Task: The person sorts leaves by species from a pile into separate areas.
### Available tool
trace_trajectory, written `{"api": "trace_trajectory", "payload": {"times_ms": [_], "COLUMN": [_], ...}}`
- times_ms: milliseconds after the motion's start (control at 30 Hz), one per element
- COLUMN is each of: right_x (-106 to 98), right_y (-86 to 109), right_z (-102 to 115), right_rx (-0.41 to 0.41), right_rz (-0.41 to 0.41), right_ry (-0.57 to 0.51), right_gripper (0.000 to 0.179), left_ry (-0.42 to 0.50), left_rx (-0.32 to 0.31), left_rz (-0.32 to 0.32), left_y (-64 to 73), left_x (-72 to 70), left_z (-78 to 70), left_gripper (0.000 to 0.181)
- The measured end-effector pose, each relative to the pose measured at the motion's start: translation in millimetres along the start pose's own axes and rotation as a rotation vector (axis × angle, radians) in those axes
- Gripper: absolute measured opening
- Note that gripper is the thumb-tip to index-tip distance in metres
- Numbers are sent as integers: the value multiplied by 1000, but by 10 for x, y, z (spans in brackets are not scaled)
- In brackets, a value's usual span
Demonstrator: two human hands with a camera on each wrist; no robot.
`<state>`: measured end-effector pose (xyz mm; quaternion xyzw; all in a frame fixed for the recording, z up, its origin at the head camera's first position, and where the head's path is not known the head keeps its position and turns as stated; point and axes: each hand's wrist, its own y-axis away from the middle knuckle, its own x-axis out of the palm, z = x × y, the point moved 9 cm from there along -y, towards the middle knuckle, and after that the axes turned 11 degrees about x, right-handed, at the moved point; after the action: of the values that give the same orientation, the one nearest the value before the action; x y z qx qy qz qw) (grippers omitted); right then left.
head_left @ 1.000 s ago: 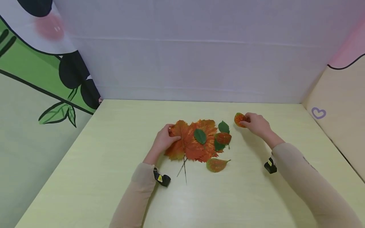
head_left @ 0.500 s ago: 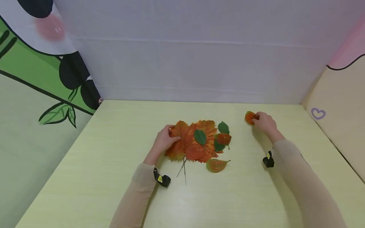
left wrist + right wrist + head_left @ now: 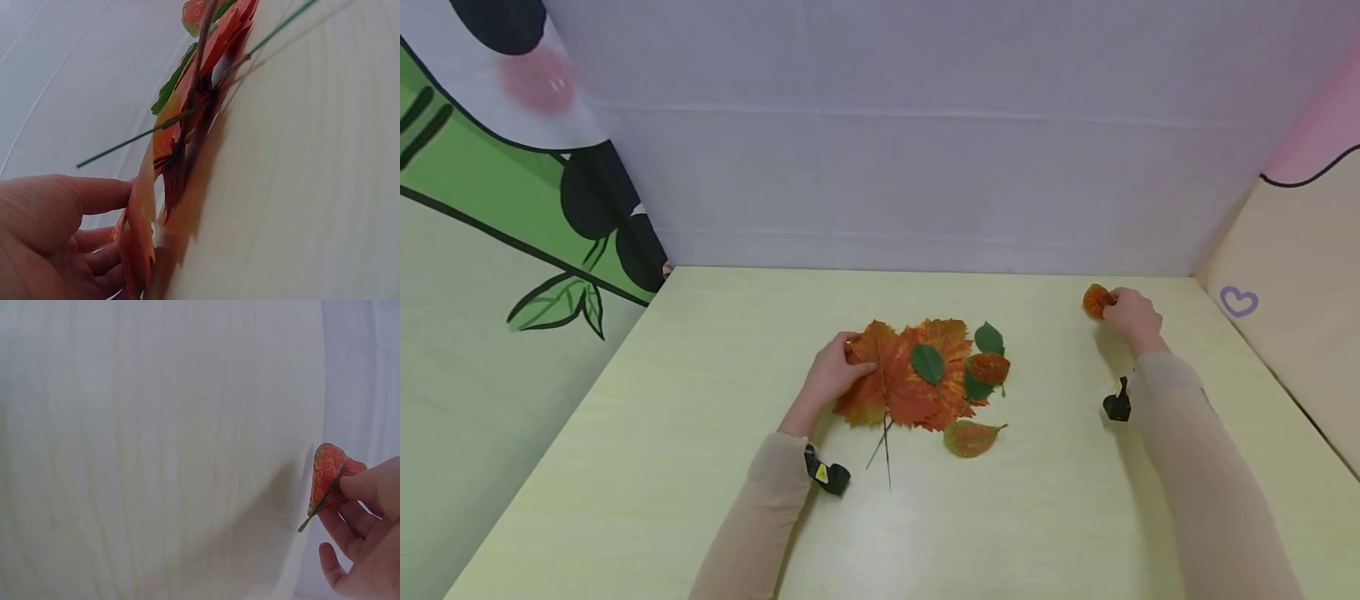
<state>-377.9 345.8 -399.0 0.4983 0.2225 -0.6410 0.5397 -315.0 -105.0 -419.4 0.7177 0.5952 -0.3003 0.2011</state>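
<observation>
A pale, yellowish bench with faint wood grain is filling most of the lower view, and behind it a greyish-lilac sheet is hanging with straight crease lines. On the left side, a panel is showing a cartoon drawing in green, black and white with a pink blush, while the right panel is carrying a small purple heart. Near the middle of the bench, large orange leaves are lying in an overlapping group, and their thin stems are crossing below. One green leaf is resting on top of them; at their right edge, a reddish-brown leaf is lying between two more green leaves, and a yellowish-orange leaf is lying just below the group. The left hand is pinching the left edge of the large orange leaves, its thumb pressing on one face and its fingers reaching behind (how many layers it is gripping, I cannot tell). The right hand is holding a small orange-red leaf above the bench, near the far right corner; its thumb and nearest fingers are closing on the leaf, and the little finger is bending apart from them. Both arms are wearing beige sleeves.
</observation>
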Motion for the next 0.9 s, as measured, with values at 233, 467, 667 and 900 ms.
{"api": "trace_trajectory", "payload": {"times_ms": [233,467,667,900], "right_x": [-93,-192,-218,-268], "right_y": [-80,-89,-80,-73], "right_z": [-178,-316,-377,-444], "right_rx": [57,84,84,131], "right_rz": [-48,-86,-90,-115], "right_ry": [-51,-20,7,-2], "right_gripper": [45,41,40,42], "left_ry": [1,22,23,19], "left_rx": [-2,-9,-11,-12], "left_rz": [-3,4,7,14], "left_y": [1,1,1,2], "left_x": [6,9,-3,5], "left_z": [17,0,-11,15], "left_gripper": [60,60,60,60]}}
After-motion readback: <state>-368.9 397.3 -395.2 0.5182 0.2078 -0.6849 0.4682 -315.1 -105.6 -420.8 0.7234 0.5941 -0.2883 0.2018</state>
